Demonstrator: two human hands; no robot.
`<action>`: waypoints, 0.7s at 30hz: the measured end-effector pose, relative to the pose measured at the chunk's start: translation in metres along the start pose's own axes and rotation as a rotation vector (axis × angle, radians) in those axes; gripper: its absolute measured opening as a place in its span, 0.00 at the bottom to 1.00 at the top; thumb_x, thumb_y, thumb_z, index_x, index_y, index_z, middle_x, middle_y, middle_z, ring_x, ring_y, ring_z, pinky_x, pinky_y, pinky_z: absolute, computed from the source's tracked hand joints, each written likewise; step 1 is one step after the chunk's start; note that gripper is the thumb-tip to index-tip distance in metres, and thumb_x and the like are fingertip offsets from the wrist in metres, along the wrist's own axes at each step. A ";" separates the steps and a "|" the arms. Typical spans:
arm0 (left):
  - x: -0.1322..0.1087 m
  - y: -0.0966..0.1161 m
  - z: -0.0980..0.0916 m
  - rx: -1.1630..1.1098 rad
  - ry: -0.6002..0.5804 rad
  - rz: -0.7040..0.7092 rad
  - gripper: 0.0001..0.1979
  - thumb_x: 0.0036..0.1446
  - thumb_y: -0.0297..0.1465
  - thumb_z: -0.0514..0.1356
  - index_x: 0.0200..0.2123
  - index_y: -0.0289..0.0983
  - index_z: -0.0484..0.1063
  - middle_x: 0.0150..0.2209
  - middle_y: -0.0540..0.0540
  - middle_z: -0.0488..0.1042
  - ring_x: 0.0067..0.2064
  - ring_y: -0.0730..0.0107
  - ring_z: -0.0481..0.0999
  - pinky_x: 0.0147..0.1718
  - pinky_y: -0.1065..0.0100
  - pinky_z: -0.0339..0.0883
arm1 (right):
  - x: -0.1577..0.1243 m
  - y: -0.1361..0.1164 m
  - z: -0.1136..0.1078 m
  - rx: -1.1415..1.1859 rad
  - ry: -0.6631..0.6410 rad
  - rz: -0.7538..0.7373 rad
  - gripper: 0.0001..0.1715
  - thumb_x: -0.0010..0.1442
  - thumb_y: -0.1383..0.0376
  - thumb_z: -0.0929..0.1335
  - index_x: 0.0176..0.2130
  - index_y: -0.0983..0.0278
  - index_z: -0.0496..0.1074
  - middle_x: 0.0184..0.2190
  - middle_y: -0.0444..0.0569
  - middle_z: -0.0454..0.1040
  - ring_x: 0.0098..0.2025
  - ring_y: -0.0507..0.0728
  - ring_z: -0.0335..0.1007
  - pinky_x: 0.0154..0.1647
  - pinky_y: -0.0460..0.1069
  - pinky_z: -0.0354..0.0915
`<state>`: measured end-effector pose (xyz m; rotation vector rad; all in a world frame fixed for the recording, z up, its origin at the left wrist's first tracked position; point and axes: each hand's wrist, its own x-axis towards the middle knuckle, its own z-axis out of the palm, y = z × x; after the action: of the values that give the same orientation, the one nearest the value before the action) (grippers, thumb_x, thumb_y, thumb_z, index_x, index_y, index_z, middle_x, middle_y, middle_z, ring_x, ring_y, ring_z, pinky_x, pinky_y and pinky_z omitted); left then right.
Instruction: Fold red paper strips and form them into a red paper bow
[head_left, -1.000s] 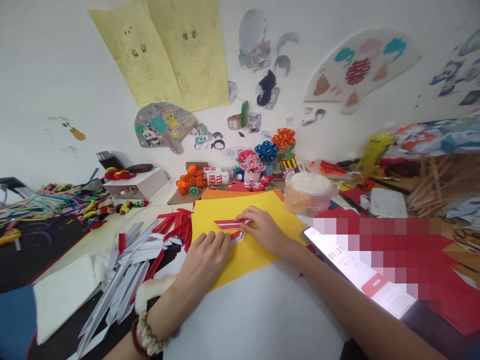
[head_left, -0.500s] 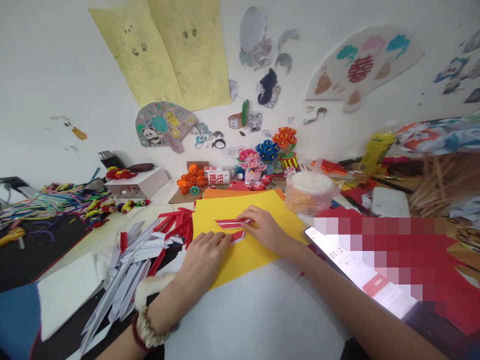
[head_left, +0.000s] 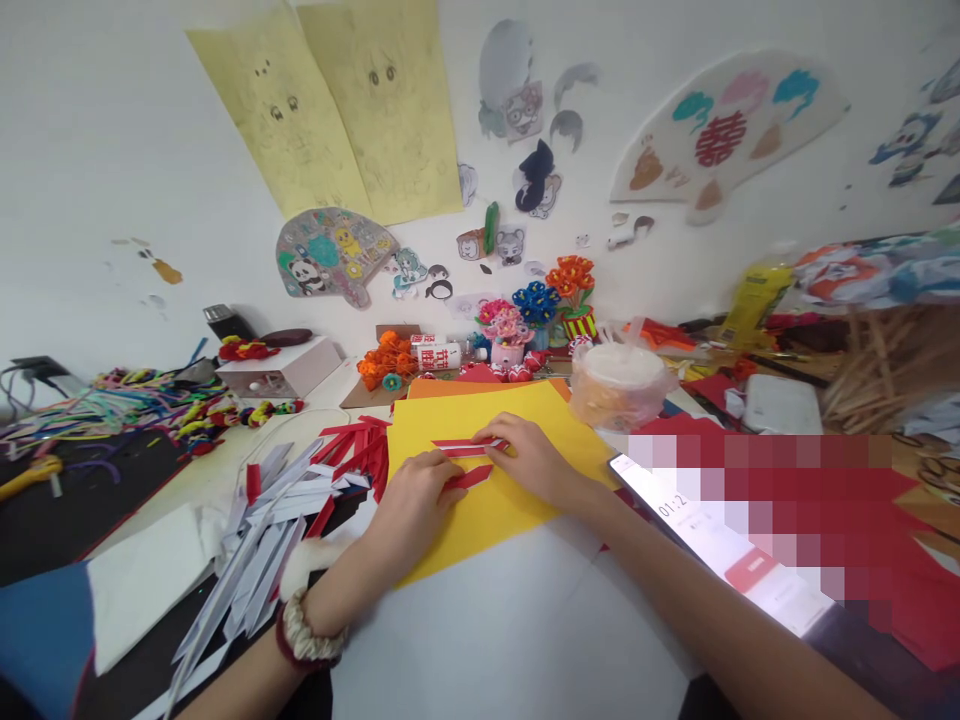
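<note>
On a yellow sheet of paper [head_left: 525, 505] two folded paper strips lie one below the other. My left hand [head_left: 416, 500] has its fingertips closed on the left part of the lower strip, a red paper strip [head_left: 474, 478] with a pale slanted end. The fingers of my right hand [head_left: 525, 455] pinch the right end of the upper one, a red-and-white striped paper strip [head_left: 457, 449]. A small gap of yellow shows between the strips. My fingers hide the ends they hold.
White strips [head_left: 277, 540] and red strips [head_left: 352, 450] are heaped at the left. A lit phone [head_left: 720, 540] lies right of my right forearm. Behind the sheet stand a lidded plastic cup [head_left: 622, 380], a bottle [head_left: 442, 356] on its side and small flower pots [head_left: 577, 322].
My left hand has shifted slightly up and its fingers have drawn back a little, so more of the lower strip shows. My right hand has barely moved.
</note>
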<state>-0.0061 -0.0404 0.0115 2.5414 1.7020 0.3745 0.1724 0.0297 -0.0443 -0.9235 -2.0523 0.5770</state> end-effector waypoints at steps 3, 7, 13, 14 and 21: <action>0.000 -0.002 0.000 -0.059 0.009 0.016 0.08 0.58 0.28 0.58 0.35 0.38 0.78 0.36 0.45 0.77 0.37 0.66 0.76 0.35 0.69 0.65 | 0.000 -0.001 0.000 -0.005 -0.002 0.007 0.14 0.58 0.74 0.66 0.42 0.61 0.75 0.38 0.49 0.73 0.42 0.56 0.69 0.44 0.52 0.64; 0.003 -0.006 0.001 -0.094 0.006 0.055 0.07 0.58 0.30 0.58 0.35 0.39 0.77 0.37 0.45 0.77 0.39 0.66 0.76 0.39 0.68 0.66 | 0.000 -0.001 0.000 -0.004 -0.003 0.009 0.14 0.57 0.75 0.66 0.41 0.61 0.76 0.38 0.49 0.73 0.42 0.56 0.69 0.45 0.52 0.64; 0.012 -0.007 0.001 -0.101 -0.042 0.132 0.07 0.58 0.29 0.58 0.38 0.39 0.77 0.38 0.47 0.77 0.40 0.66 0.75 0.41 0.69 0.65 | 0.000 -0.001 -0.002 0.024 -0.016 0.015 0.16 0.56 0.77 0.66 0.41 0.62 0.76 0.38 0.48 0.74 0.43 0.56 0.70 0.46 0.51 0.64; 0.014 -0.007 0.001 -0.104 -0.053 0.143 0.08 0.58 0.29 0.58 0.38 0.39 0.77 0.38 0.46 0.77 0.40 0.66 0.75 0.41 0.68 0.65 | 0.001 -0.002 -0.003 0.032 -0.013 0.017 0.15 0.56 0.76 0.66 0.40 0.62 0.76 0.38 0.48 0.75 0.43 0.56 0.70 0.46 0.51 0.64; 0.014 -0.007 -0.001 -0.068 -0.092 0.130 0.09 0.59 0.31 0.57 0.41 0.39 0.76 0.41 0.46 0.77 0.41 0.64 0.75 0.41 0.67 0.65 | 0.002 -0.004 -0.005 0.071 -0.003 0.042 0.11 0.58 0.74 0.66 0.38 0.63 0.77 0.36 0.49 0.75 0.39 0.55 0.71 0.41 0.49 0.64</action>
<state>-0.0077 -0.0248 0.0134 2.5840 1.4723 0.3113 0.1737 0.0290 -0.0375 -0.9270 -2.0058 0.6697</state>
